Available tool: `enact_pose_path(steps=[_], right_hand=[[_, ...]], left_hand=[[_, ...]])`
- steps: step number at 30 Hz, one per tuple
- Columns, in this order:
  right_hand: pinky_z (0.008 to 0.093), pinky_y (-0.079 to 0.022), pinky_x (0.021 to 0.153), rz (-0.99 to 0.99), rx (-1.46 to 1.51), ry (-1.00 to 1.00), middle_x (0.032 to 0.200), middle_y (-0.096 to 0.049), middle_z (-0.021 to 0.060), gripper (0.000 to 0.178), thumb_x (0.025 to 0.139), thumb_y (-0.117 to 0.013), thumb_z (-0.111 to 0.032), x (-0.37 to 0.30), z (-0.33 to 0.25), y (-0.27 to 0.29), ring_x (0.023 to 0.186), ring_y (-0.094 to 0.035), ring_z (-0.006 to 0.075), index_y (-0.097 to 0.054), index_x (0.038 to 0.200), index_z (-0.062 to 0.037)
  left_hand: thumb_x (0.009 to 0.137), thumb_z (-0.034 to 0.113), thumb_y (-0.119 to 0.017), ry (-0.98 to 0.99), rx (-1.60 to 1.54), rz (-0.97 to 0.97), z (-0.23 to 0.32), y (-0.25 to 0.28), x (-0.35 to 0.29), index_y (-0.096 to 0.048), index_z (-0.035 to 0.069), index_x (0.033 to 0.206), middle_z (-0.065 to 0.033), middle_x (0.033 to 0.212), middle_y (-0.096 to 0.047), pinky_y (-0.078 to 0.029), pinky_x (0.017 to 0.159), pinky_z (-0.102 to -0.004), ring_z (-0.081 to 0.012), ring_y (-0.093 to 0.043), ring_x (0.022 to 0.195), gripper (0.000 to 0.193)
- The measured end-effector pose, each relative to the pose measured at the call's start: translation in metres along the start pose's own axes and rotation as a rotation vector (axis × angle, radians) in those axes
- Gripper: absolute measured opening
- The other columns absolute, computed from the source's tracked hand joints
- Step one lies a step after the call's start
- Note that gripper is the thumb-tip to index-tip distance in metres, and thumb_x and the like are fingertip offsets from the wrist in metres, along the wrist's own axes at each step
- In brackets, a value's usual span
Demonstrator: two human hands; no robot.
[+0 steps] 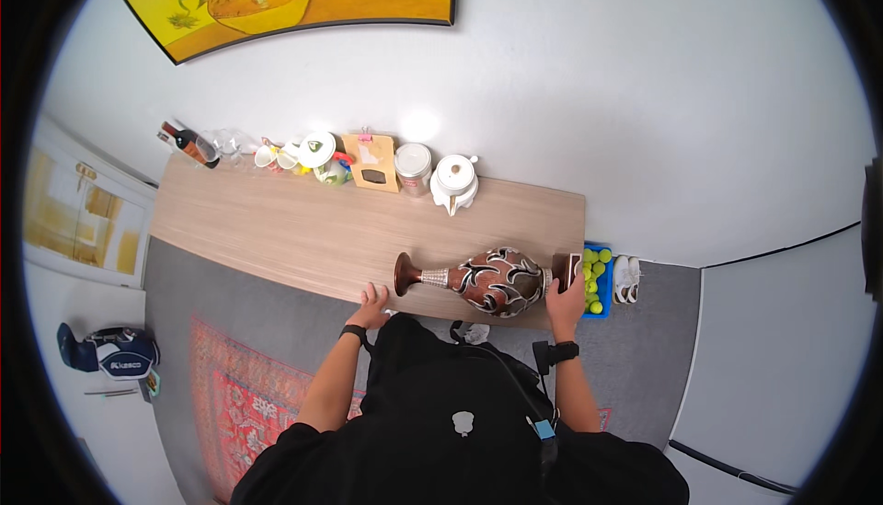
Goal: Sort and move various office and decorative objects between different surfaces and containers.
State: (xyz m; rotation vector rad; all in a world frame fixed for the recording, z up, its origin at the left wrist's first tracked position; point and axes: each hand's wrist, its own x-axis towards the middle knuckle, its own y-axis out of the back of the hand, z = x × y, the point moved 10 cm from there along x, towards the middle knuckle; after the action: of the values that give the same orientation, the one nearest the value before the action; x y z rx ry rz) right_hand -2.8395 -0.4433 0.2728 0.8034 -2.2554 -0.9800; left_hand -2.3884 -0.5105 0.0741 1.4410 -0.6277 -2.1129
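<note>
Head view: you are clamping your right grip on the right end of a brown patterned vase lying sideways on the tabletop, your left grip resting, fingers apart, at the front edge.

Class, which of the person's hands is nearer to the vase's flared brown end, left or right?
Left. The left hand is at the table's near edge, just beside the flared end; the right hand is farther off, at the vase's opposite end.

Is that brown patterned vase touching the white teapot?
Apart. The head view plainly shows a strip of wooden tabletop between the brown patterned vase and the white teapot.
</note>
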Motion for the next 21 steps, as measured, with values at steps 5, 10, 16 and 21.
enact_pose_path(steps=[5,10,16,21], right_hand=[[0.0444,-0.045,0.072,-0.028,-0.111,-0.145,0.098,-0.056,0.0237,0.045,0.074,-0.060,-0.022,-0.005,0.002,0.001,0.090,-0.054,0.0405,-0.046,0.110,0.0017],[0.0451,-0.044,0.074,0.091,-0.226,-0.078,0.099,-0.055,0.0222,0.041,0.076,-0.060,-0.025,-0.007,-0.013,0.010,0.089,-0.054,0.0401,-0.046,0.106,-0.0004],[0.0455,-0.043,0.077,0.038,-0.386,-0.128,0.103,-0.052,0.0199,0.047,0.077,-0.060,-0.025,-0.006,-0.002,0.007,0.094,-0.052,0.0385,-0.042,0.113,-0.0013],[0.0661,-0.025,0.089,-0.043,-0.623,-0.318,0.115,-0.046,0.0150,0.054,0.079,-0.060,-0.027,-0.005,0.000,0.002,0.108,-0.047,0.0364,-0.034,0.123,-0.0096]], left_hand=[[0.080,0.036,-0.053,-0.045,0.099,-0.269,0.019,0.033,0.005,-0.035,0.014,0.133,-0.0300,0.131,-0.033,-0.033,0.100,-0.0426,-0.0410,-0.038,0.120,0.060],[0.084,0.031,-0.050,-0.266,-0.339,0.171,0.029,0.125,0.019,-0.058,0.005,0.109,-0.0205,0.112,-0.056,-0.040,0.092,-0.0383,-0.0329,-0.050,0.109,0.038],[0.081,0.017,-0.055,-0.524,-0.419,0.483,0.032,0.204,0.015,-0.055,0.004,0.110,-0.0191,0.106,-0.057,-0.040,0.089,-0.0387,-0.0358,-0.051,0.102,0.032],[0.074,0.003,-0.056,-0.759,-0.335,0.865,0.082,0.313,-0.002,-0.047,0.005,0.115,-0.0179,0.111,-0.051,-0.036,0.091,-0.0404,-0.0359,-0.045,0.107,0.041]])
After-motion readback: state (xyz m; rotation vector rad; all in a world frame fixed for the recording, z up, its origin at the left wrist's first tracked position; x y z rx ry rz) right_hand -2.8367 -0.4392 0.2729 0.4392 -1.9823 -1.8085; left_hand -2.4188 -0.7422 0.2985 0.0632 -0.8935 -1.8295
